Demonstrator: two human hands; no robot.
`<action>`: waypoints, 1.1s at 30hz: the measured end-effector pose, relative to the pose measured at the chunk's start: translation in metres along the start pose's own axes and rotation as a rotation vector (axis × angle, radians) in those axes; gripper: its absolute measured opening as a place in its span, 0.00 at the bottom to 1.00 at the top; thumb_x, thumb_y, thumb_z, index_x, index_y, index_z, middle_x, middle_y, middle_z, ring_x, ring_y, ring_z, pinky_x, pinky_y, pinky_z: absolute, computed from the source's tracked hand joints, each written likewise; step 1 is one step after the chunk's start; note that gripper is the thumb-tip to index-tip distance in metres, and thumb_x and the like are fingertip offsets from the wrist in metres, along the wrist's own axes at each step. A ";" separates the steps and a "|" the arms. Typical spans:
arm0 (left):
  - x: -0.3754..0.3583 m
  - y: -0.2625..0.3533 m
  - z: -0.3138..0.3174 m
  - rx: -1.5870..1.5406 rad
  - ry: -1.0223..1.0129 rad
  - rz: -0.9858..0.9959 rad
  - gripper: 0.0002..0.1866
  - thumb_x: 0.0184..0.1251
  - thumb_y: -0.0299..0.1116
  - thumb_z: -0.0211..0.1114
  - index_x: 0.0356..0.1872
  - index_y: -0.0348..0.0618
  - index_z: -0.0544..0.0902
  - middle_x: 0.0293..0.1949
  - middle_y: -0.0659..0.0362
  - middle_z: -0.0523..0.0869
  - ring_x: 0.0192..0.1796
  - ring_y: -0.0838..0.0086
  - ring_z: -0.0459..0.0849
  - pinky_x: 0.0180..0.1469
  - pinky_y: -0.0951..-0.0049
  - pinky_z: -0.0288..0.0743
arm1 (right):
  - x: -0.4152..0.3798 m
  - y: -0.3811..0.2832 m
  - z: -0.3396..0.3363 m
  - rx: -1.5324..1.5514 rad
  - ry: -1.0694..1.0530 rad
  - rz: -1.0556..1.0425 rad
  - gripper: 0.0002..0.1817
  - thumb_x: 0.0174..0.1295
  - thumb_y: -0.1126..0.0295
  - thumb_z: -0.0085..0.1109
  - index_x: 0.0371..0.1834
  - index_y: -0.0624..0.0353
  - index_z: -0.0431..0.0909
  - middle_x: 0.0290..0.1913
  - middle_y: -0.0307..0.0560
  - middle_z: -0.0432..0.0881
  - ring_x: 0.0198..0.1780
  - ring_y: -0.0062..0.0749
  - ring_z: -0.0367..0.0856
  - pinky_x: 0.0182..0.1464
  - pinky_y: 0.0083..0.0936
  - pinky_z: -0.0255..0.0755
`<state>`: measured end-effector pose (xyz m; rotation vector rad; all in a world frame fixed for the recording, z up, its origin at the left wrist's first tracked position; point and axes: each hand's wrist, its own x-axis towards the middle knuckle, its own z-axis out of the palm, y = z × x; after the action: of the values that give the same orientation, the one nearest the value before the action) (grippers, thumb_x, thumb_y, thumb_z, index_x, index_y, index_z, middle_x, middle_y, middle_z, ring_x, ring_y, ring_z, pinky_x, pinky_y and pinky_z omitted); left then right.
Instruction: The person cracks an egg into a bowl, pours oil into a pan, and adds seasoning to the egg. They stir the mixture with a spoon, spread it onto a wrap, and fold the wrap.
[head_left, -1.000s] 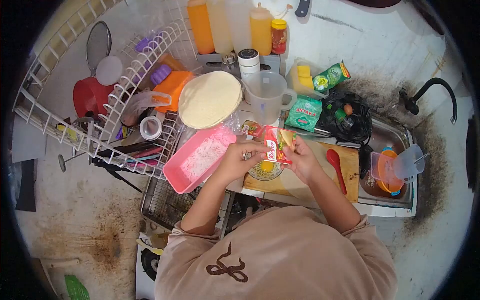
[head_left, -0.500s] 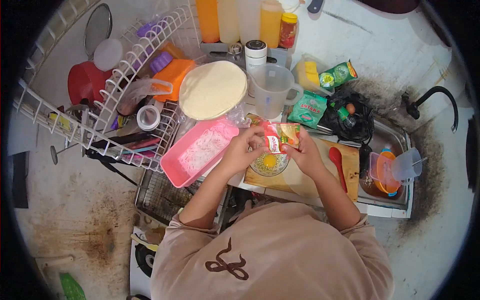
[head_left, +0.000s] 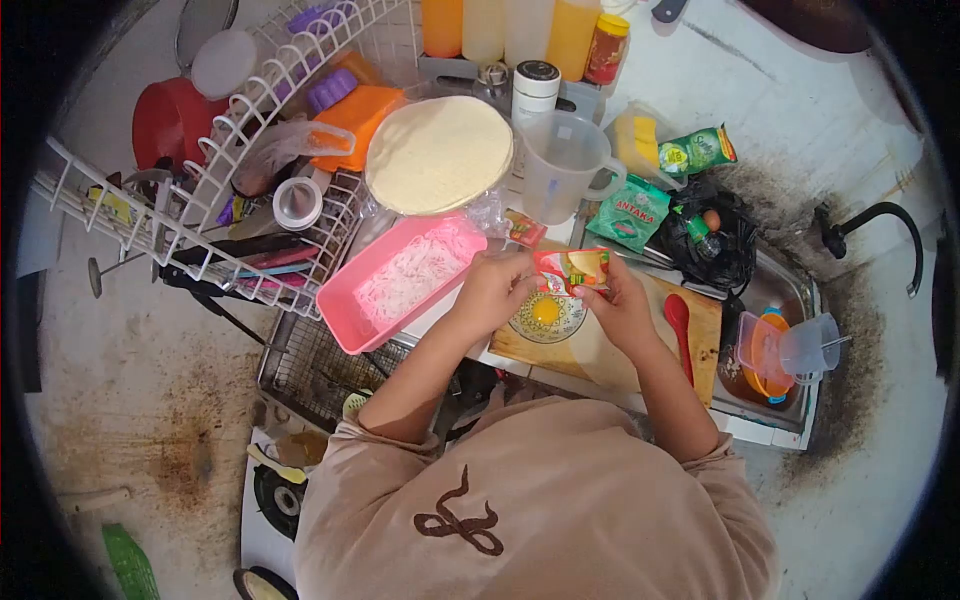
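A small red and yellow seasoning sachet [head_left: 572, 270] is held level between my two hands. My left hand [head_left: 498, 288] pinches its left end, and my right hand [head_left: 618, 303] grips the right end with the thumb across the front. Just below the sachet sits a patterned glass bowl [head_left: 562, 329] with a raw egg yolk [head_left: 546, 311] in it. The bowl stands on a wooden cutting board [head_left: 640, 362], and a red spoon [head_left: 678, 330] lies on the board's right side. My fingers partly cover the bowl's rim and the sachet.
A pink tray [head_left: 345, 325] of white noodle-like strands lies at left, beside round pale wrappers [head_left: 440, 155]. Behind stand a clear measuring jug [head_left: 565, 170] and a green packet [head_left: 630, 212]. The sink [head_left: 800, 400] is at right; a white dish rack [head_left: 215, 205] at left.
My left hand has shifted its hold on the sachet's left end, with the fingers now more closed over it. The whole view has moved slightly.
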<state>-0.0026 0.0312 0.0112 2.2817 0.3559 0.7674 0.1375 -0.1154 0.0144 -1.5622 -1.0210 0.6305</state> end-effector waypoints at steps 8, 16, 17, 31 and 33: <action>-0.002 -0.003 0.002 -0.013 0.002 0.080 0.08 0.53 0.34 0.68 0.33 0.45 0.81 0.20 0.57 0.76 0.26 0.65 0.76 0.38 0.66 0.65 | 0.003 0.012 0.001 -0.179 0.157 -0.105 0.25 0.55 0.70 0.65 0.53 0.68 0.68 0.40 0.55 0.80 0.40 0.31 0.81 0.40 0.24 0.74; -0.002 -0.014 0.006 0.003 0.035 0.152 0.09 0.52 0.33 0.68 0.35 0.46 0.83 0.21 0.58 0.76 0.29 0.66 0.76 0.41 0.66 0.64 | 0.004 -0.007 0.002 -0.375 0.096 -0.137 0.20 0.53 0.72 0.65 0.47 0.66 0.70 0.37 0.59 0.80 0.37 0.45 0.82 0.37 0.30 0.74; -0.003 -0.014 0.005 0.014 0.004 0.131 0.09 0.53 0.34 0.67 0.37 0.48 0.82 0.25 0.59 0.78 0.33 0.66 0.77 0.44 0.65 0.63 | 0.003 -0.015 0.001 -0.384 0.070 -0.114 0.20 0.53 0.72 0.64 0.47 0.66 0.70 0.37 0.59 0.80 0.37 0.47 0.82 0.37 0.31 0.74; -0.005 -0.019 0.009 -0.004 -0.037 0.055 0.11 0.55 0.34 0.64 0.40 0.48 0.82 0.32 0.58 0.82 0.40 0.66 0.79 0.48 0.62 0.60 | 0.001 -0.040 0.006 -0.472 0.030 -0.134 0.13 0.54 0.75 0.61 0.39 0.66 0.68 0.34 0.58 0.78 0.35 0.48 0.80 0.35 0.33 0.73; -0.005 -0.016 0.007 -0.023 -0.061 0.034 0.11 0.55 0.33 0.64 0.41 0.50 0.82 0.32 0.58 0.82 0.39 0.65 0.79 0.47 0.62 0.60 | 0.001 -0.039 0.007 -0.475 0.064 -0.116 0.12 0.54 0.75 0.61 0.37 0.67 0.69 0.33 0.58 0.78 0.33 0.47 0.80 0.33 0.32 0.72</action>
<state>-0.0028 0.0368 -0.0060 2.2892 0.2792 0.7131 0.1208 -0.1104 0.0505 -1.8997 -1.2640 0.2624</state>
